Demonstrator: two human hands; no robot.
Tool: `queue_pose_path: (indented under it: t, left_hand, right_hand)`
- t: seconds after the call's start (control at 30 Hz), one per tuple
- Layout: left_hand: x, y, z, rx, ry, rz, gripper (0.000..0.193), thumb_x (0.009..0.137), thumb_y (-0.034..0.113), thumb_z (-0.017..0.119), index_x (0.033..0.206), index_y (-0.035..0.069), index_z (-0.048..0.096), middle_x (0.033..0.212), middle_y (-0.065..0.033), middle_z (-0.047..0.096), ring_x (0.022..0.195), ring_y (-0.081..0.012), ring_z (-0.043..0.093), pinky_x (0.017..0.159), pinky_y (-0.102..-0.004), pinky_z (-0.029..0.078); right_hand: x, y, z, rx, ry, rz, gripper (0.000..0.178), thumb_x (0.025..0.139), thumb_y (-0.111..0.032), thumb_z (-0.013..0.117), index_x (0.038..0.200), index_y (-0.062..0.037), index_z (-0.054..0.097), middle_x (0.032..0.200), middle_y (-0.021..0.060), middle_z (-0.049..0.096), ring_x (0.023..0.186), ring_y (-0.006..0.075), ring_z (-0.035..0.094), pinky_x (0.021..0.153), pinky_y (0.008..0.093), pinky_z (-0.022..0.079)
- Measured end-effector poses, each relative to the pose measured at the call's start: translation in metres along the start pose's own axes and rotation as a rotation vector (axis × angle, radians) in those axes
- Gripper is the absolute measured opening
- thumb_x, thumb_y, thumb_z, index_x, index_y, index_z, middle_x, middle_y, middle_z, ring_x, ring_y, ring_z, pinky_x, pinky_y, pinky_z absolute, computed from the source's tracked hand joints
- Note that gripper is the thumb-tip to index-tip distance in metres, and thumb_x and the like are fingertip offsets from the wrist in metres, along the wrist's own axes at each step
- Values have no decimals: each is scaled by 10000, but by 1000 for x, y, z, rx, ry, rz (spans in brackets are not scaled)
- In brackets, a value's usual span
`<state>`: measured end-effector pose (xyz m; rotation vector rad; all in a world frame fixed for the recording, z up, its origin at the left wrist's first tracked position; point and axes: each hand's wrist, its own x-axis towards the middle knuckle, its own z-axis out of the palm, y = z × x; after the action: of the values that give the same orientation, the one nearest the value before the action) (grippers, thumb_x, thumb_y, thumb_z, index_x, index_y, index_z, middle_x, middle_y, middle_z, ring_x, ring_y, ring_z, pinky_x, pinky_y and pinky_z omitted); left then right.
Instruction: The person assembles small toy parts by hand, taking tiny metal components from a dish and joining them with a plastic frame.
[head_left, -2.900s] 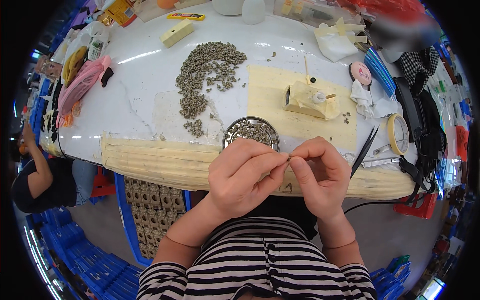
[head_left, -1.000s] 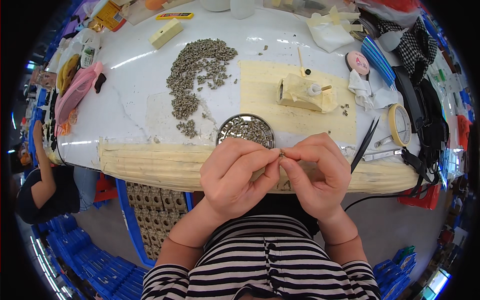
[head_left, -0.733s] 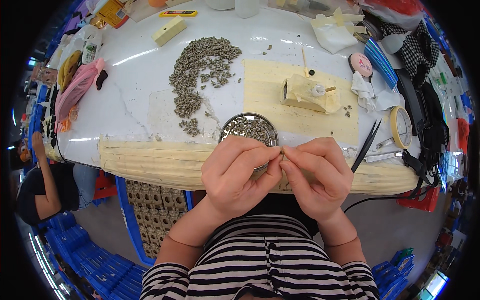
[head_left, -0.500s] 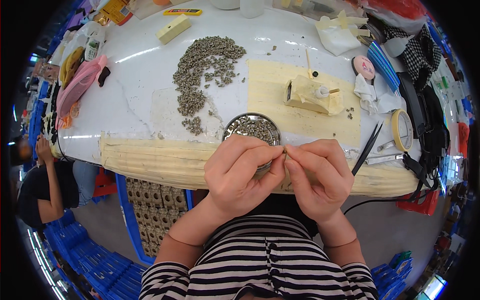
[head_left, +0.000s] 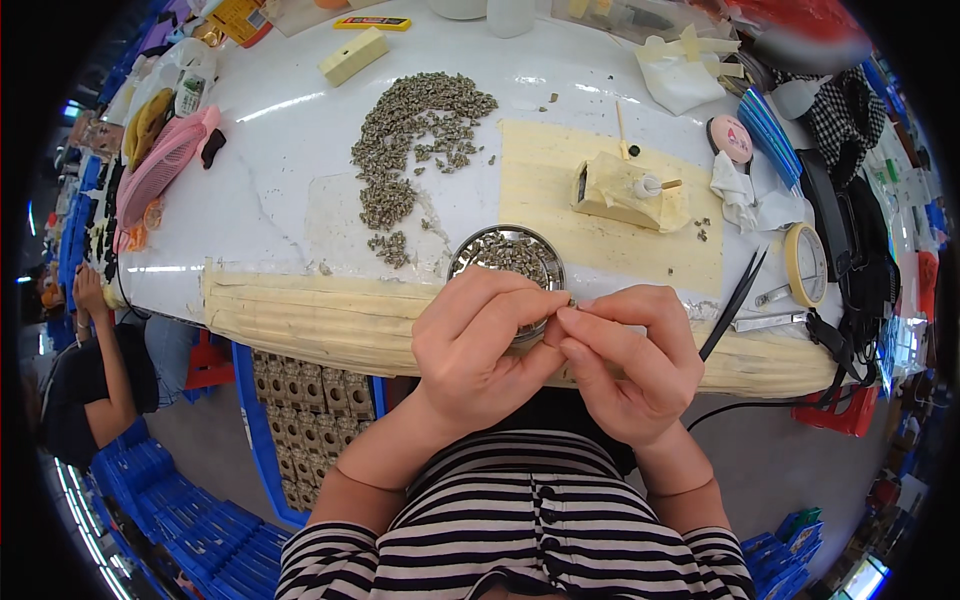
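Left hand [head_left: 490, 345] pinches tiny metal part [head_left: 572, 302], just off dish's [head_left: 507, 228] near right edge. Right hand [head_left: 640, 365] meets it, fingertips bunched; own grip cannot be told. Handling seems unfinished. Many parts in dish, bigger pile [head_left: 395, 115] beyond dish, leftward; done versus left indistinguishable.

White counter [head_left: 270, 180], front edge [head_left: 300, 310] covered in tan — small metal parts [head_left: 385, 130] heaped, round dish [head_left: 557, 262] set near edge — tweezers [head_left: 738, 300] laid at right.
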<state>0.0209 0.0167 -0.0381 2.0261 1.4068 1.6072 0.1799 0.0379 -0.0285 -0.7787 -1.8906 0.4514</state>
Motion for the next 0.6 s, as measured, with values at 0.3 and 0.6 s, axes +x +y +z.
queue_pose_path:
  t: [0.3, 0.6]
  left_hand:
    - [-1, 1, 1, -43, 33, 3, 212, 678, -50, 795, 861, -7, 697, 795, -96, 664, 681, -189, 630, 578, -260, 499]
    - [3, -1, 2, -86, 43, 104, 264, 639, -71, 781, 880, 10, 711, 784, -67, 653, 653, -205, 624, 545, -283, 487]
  right_hand:
    - [-2, 1, 0, -7, 28, 76, 248, 731, -3, 778, 977, -8, 742, 823, 79, 657, 707, 205, 603, 618, 294, 476]
    - [-1, 5, -5, 230, -55, 287, 130, 791, 1, 743, 917, 11, 712, 820, 101, 658, 720, 211, 611, 637, 285, 487]
